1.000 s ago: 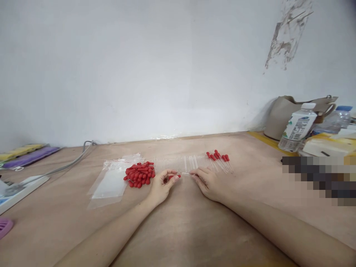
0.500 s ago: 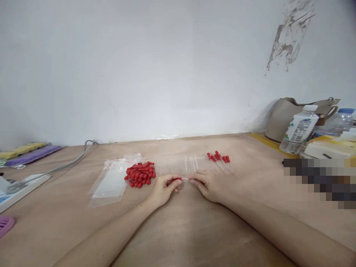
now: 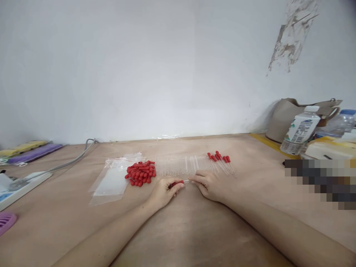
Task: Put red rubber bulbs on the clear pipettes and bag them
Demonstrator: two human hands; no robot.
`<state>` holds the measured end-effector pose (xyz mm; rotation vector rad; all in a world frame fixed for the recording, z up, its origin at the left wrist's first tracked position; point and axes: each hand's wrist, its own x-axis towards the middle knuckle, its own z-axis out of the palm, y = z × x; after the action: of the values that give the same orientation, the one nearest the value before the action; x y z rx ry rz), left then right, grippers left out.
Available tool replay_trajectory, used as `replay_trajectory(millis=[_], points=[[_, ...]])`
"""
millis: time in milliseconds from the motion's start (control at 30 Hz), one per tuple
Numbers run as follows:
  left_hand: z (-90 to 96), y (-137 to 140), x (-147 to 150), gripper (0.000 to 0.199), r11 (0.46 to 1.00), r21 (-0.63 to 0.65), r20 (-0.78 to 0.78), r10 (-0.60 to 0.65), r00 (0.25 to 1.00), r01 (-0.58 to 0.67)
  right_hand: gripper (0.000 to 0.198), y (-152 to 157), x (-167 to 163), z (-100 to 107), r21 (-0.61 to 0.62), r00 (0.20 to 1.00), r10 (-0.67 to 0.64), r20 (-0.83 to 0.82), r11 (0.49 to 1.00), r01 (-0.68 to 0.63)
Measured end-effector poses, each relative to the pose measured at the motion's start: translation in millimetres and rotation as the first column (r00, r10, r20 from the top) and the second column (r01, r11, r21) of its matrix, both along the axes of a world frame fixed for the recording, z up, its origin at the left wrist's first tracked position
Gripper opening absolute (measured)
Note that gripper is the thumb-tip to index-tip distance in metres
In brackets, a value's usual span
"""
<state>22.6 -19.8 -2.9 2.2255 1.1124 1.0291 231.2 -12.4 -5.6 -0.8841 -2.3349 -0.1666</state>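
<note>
My left hand is closed around a red rubber bulb, whose open end shows beyond the fingertips. A thin clear dropper tube runs from the bulb's mouth to my right hand, which pinches it; its far part is hidden by the fingers. Just left of my left hand lies a heap of red bulbs. Behind my hands, a row of clear tubes lies side by side. At the row's right end are several droppers with red bulbs on their tubes.
Clear plastic bags lie left of the heap. Farther left are a power strip with a grey cable and yellow and purple packs. A bottle and a beige bag stand at right, before the white wall.
My left hand has shifted slightly right and the bulb's end is closer to my right fingertips. Less of the tube shows between the hands. The view has also moved slightly.
</note>
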Motion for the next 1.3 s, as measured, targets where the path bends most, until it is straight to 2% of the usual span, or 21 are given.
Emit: replay_trajectory(millis=[100, 267, 433, 667, 1033, 1300], points=[[-2.4, 2, 0, 0.022, 0.999, 0.016, 0.029, 0.042, 0.999, -0.043, 0.024, -2, 0, 2, 0.002, 1.000, 0.017, -0.020, 1.000, -0.017], [-6.5, 7, -3, 0.025, 0.990, -0.114, 0.136, 0.097, 0.986, -0.082, 0.020, -2, 1, 2, -0.082, 0.993, 0.042, -0.111, 0.995, -0.052], [-0.5, 3, -2, 0.019, 0.993, -0.120, 0.088, 0.032, 0.996, -0.021, 0.021, 0, 4, -1, -0.096, 0.991, 0.075, -0.109, 0.992, -0.085], [7.2, -3, 1, 0.020, 0.990, -0.135, 0.098, -0.013, 0.995, 0.026, 0.025, -1, 1, -3, -0.016, 0.995, 0.088, -0.053, 0.996, -0.089], [4.5, -1, -2, 0.016, 0.999, 0.046, -0.087, -0.019, 0.996, 0.023, 0.027, -9, -9, 3, 0.048, 0.998, -0.002, 0.066, 0.999, -0.001], [2.6, -1, -3, 0.016, 0.996, 0.087, -0.113, -0.020, 0.993, 0.030, 0.025, -11, -14, 5, -0.061, 0.997, -0.018, 0.071, 0.998, 0.022]])
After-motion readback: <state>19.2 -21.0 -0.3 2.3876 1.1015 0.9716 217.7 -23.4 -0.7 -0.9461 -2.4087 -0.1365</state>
